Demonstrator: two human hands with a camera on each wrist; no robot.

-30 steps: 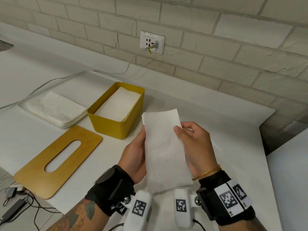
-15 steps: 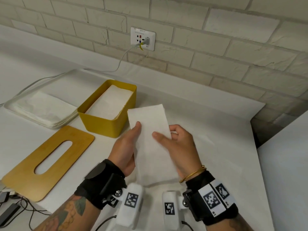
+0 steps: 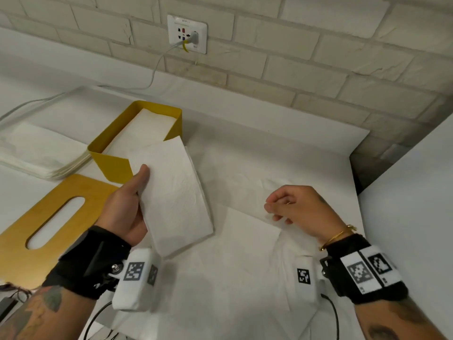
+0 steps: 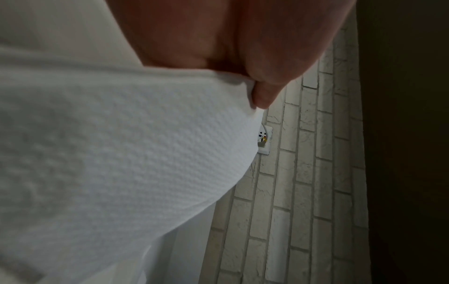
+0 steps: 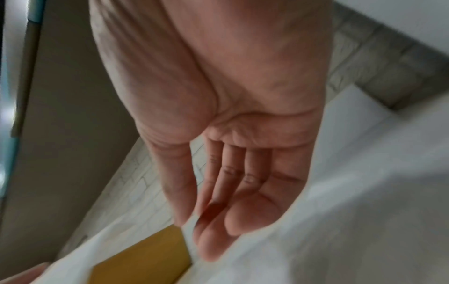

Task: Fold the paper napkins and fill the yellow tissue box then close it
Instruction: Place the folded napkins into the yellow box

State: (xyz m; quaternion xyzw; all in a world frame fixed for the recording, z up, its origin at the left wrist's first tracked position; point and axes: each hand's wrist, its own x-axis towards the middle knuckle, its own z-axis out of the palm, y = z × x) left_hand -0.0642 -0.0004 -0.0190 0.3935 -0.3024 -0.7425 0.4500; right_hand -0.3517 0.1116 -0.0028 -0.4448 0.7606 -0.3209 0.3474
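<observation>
Folded white paper napkin [image 3: 171,192], head view: left hand [image 3: 122,209] grips its long left edge, thumb on top, and holds it tilted just off the near right corner of the open yellow tissue box [image 3: 110,165]. Box sits toward the worktop's [image 3: 282,148] back left and already holds a white stack reaching close to the rim. Right hand [image 3: 294,207] is well apart to the right, fingers loosely curled; it hangs over an unfolded white napkin sheet [image 3: 245,253] spread along the near edge. Contact with the sheet: cannot tell. Slotted wooden lid [image 3: 36,229] lies flat at the near left, a pile of loose white napkins [image 3: 36,153] behind it.

Left wrist view: thumb [image 4: 267,76] pinches the embossed napkin against the hand; brick wall and white wall socket [image 4: 263,140] beyond.

Right wrist view: blurred. Palm is open, fingers relaxed, nothing pinched that I can see; white paper and a yellow box corner [image 5: 145,255] below.

Advice for the step: line the napkin's long axis up with the box, lower it flat onto the stack, release only once it's inside the walls, then press lightly so the fold holds.
</observation>
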